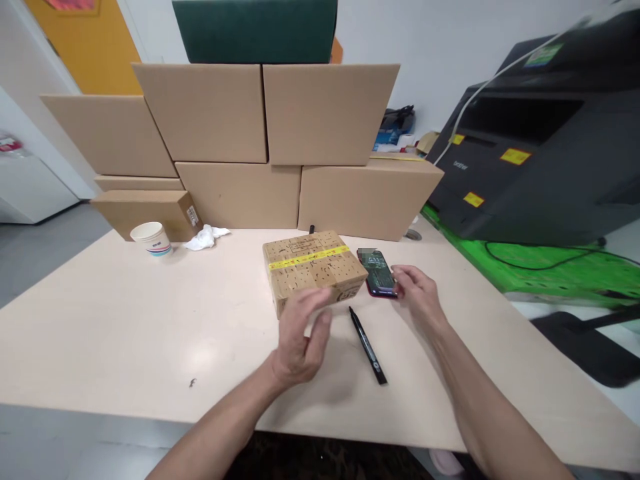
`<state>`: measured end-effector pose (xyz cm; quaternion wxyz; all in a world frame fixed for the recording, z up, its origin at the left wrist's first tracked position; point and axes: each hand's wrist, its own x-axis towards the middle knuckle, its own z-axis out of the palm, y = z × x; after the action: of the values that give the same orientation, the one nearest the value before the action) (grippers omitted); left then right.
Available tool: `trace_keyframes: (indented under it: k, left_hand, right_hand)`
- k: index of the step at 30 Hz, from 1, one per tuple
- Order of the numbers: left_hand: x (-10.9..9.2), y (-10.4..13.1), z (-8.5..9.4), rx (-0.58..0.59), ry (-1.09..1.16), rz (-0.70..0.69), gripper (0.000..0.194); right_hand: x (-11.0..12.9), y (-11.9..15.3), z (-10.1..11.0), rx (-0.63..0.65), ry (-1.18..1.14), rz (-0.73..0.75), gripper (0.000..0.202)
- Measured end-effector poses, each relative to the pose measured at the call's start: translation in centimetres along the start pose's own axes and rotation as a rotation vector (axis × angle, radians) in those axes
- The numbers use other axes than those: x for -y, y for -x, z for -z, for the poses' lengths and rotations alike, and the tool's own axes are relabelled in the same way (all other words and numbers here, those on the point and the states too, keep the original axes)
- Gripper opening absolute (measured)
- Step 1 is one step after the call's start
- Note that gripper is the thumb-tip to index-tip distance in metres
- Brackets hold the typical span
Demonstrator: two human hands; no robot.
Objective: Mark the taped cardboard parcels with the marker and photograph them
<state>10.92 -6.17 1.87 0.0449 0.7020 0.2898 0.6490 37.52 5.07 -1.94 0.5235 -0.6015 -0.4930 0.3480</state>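
Observation:
My left hand (303,340) is held in front of a small cardboard box (315,267), its thumb apart from the fingers and nothing in its grasp. Yellow tape runs across the box, and dark marks cover its top. At the right, my right hand (420,293) has its fingers curled at the right edge of a smartphone (379,272) with a lit screen. The phone lies flat beside the box. Between my hands a black marker pen (367,345) rests on the table. Behind the box a small black object (312,229), perhaps a cap, shows in part.
Stacked cardboard boxes (237,193) line the back of the table (125,333), topped by a dark green box (257,30). A paper cup (153,239) and a crumpled tissue (205,237) stand back left. Rightward is a black printer (540,160) on a green surface (545,267).

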Motion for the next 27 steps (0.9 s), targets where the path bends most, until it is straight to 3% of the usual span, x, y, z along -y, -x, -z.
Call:
trace_keyframes:
  k: [2,4,6,8,10,11,13,15,20,27]
  left_hand:
    - [1.1,-0.8,1.3,-0.142,-0.165,-0.01,0.05]
    - [2.4,-1.3,2.5,-0.225,-0.274,0.145,0.053]
    - [3.9,-1.5,3.6,-0.265,-0.258,0.417,0.063]
    - [5.3,-1.5,4.3,-0.298,-0.14,0.788,0.07]
    - [6.5,-1.7,4.6,-0.336,0.069,1.083,0.068]
    - [6.9,-1.8,4.7,-0.33,0.216,1.16,0.065]
    - [7.4,-2.0,4.7,-0.274,0.456,1.169,0.062]
    - [7.6,-2.2,4.9,-0.238,0.552,1.068,0.062]
    - [7.3,-2.5,5.7,-0.25,0.522,0.826,0.07]
    - [6.9,-2.4,6.3,-0.3,0.505,0.788,0.068]
  right_hand:
    - [0.6,0.7,-1.5,0.037,-0.076,-0.004,0.053]
    - [1.2,1.4,-3.3,0.09,-0.178,-0.017,0.058]
    - [1.8,2.1,-5.0,0.161,-0.319,-0.055,0.062]
    - [2.4,2.8,-6.4,0.236,-0.412,-0.091,0.066]
    - [3.0,3.4,-7.4,0.309,-0.451,-0.094,0.069]
    - [3.3,3.7,-7.7,0.343,-0.463,-0.082,0.069]
    - [3.9,4.2,-8.2,0.409,-0.491,-0.037,0.065]
    - [4.5,4.5,-8.5,0.457,-0.525,0.023,0.059]
    - [5.9,4.1,-9.5,0.462,-0.573,0.141,0.055]
    - [5.3,2.9,-10.2,0.342,-0.609,0.085,0.058]
